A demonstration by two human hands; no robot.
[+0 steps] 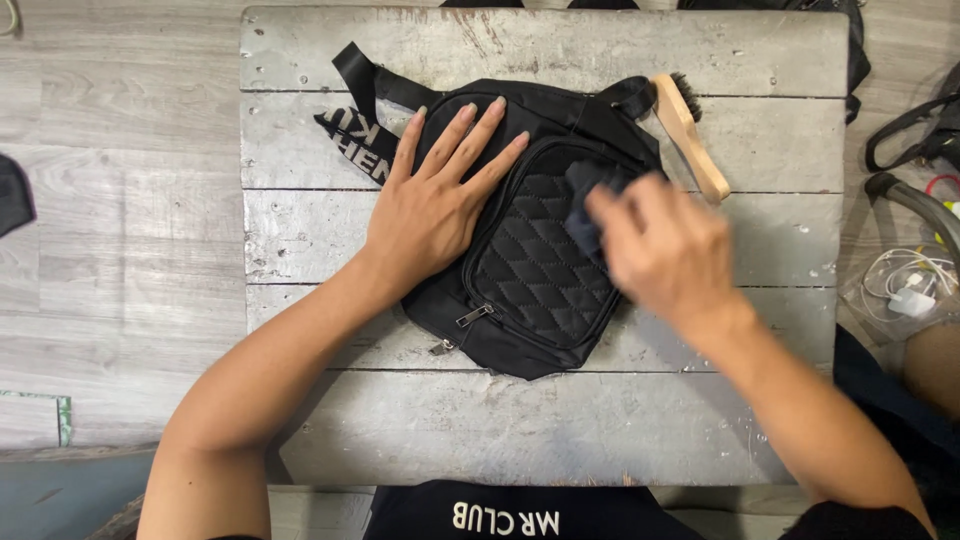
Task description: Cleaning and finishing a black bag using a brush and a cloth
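A black sling bag [525,230] lies in the middle of a small grey plank table [560,430], its strap [360,100] trailing off to the far left. The person leans over it from the near side. Their left hand [435,205] lies flat on the left part of the bag, fingers spread wide and pointing away, pinning it to the boards. The right hand [665,250] is blurred, closed around a dark cloth [585,210] that is pressed against the quilted front pocket [540,265] at its far right corner; how tightly the fingers grip is hard to judge through the blur, but the cloth looks bunched inside them. Just beyond that hand, at the far right of the bag, a wooden-handled brush [690,135] rests on the table, its bristle end touching or nearly touching the bag's top loop.

Judging from this, the wiping is under way rather than finished: the cloth sits on the upper right of the pocket, while the lower part with the zip pulls [472,316] and the side under the left palm show no contact with it. The fabric is too dark to tell wiped areas from unwiped.
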